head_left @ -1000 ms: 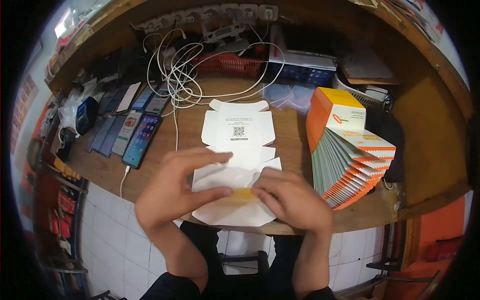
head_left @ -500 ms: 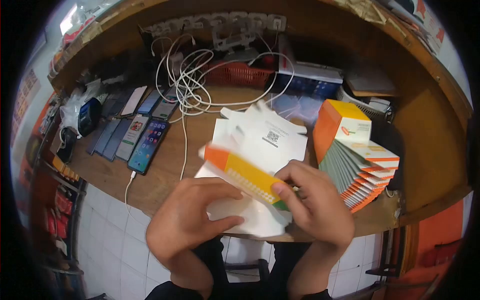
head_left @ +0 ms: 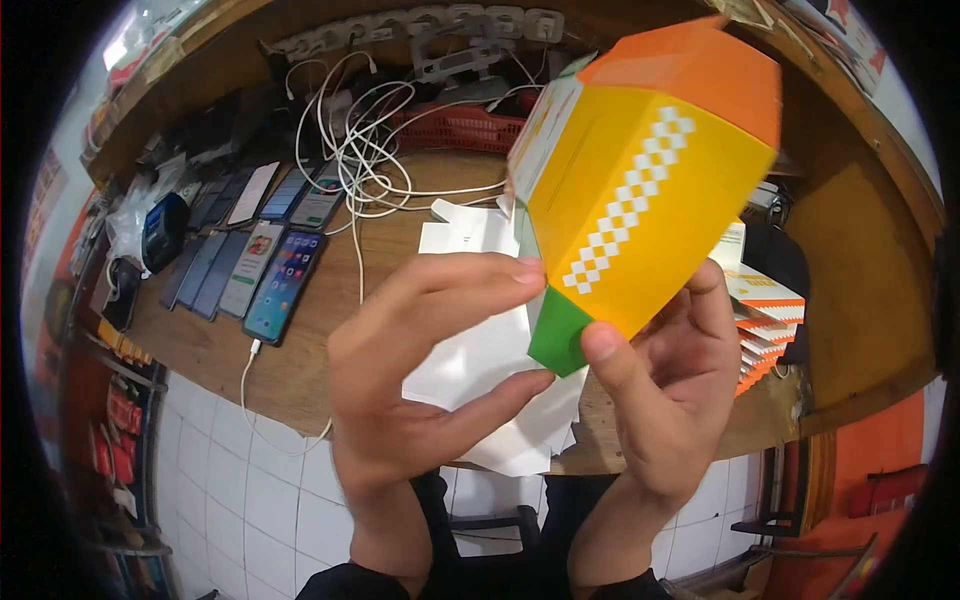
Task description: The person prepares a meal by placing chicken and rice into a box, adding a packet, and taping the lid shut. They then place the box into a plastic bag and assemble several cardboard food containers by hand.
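An unfolded yellow, orange and green cardboard box (head_left: 650,210) with a white diamond pattern is raised and tilted above the table. My right hand (head_left: 670,390) grips its lower end, thumb on the front beside the green flap (head_left: 560,330). My left hand (head_left: 420,370) is at the other side of that flap, thumb and fingers apart in a wide curve. Its upper fingertips reach the box's corner and its thumb tip is by the flap's lower edge. White flat cardboard sheets (head_left: 465,350), printed side hidden, lie beneath my hands.
Several phones (head_left: 285,285) lie in rows on the left. White cables (head_left: 350,150) tangle at the back before a red basket (head_left: 460,130) and a power strip (head_left: 420,25). Partly hidden behind the right hand are stacked orange-edged cartons (head_left: 770,325).
The box has risen from low over the white sheets and turned upright, its body opened out. Both hands have moved up with it; my left fingers have come to the green flap.
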`<state>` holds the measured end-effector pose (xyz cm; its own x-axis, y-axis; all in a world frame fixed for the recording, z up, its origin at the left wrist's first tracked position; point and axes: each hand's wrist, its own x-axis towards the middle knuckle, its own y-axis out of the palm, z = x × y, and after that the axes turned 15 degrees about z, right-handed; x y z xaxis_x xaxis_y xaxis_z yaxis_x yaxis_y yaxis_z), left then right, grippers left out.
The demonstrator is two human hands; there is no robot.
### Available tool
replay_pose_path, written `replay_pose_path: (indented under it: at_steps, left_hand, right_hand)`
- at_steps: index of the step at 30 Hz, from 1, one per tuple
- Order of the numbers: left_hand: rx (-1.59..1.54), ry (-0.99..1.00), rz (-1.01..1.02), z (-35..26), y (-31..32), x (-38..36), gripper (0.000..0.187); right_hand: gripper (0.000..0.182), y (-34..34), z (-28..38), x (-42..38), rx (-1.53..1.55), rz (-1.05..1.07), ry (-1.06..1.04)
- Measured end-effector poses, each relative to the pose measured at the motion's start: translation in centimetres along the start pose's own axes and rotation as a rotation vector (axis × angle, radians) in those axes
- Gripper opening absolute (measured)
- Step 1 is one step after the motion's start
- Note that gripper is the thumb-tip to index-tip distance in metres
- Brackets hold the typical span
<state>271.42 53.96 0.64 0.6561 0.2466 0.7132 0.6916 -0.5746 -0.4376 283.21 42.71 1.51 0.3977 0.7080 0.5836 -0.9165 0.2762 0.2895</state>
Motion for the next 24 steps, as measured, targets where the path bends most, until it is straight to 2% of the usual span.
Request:
replay_pose_path:
  at_steps: [4, 6, 7, 10, 14, 16, 19, 24]
  left_hand:
    - [-0.055, 0.067, -0.051, 0.1, 0.6, 0.3, 0.043]
    - [0.042, 0.104, -0.023, 0.5, 0.4, -0.2, 0.038]
    - [0.084, 0.111, -0.065, 0.3, 0.8, -0.1, 0.029]
    - [0.038, 0.199, -0.233, 0.1, 1.7, 0.4, 0.028]
    - [0.203, 0.254, -0.287, -0.4, 2.3, 0.3, 0.024]
    - [0.227, 0.24, -0.268, -1.2, 2.7, 0.5, 0.022]
    - [0.282, 0.161, -0.224, -2.6, 3.5, 0.8, 0.021]
    - [0.231, 0.173, -0.217, -2.2, 3.7, 0.7, 0.024]
  right_hand:
    - [0.045, -0.8, 0.9, -0.8, -0.061, 0.016, -0.023]
    - [0.043, -1.1, 0.8, -1.2, -0.106, 0.023, -0.073]
    - [0.041, -1.3, 0.7, -1.4, -0.118, 0.018, -0.108]
    - [0.037, -1.8, 0.9, -2.0, -0.12, 0.01, -0.134]
    - [0.028, -1.5, 1.1, -1.5, -0.275, -0.043, -0.167]
    - [0.025, -2.3, 0.5, -0.9, -0.496, -0.001, -0.257]
    - [0.024, -2.1, 0.1, -0.8, -0.538, 0.049, -0.32]
    - [0.042, -3.2, 0.7, -1.3, -0.551, 0.159, -0.298]
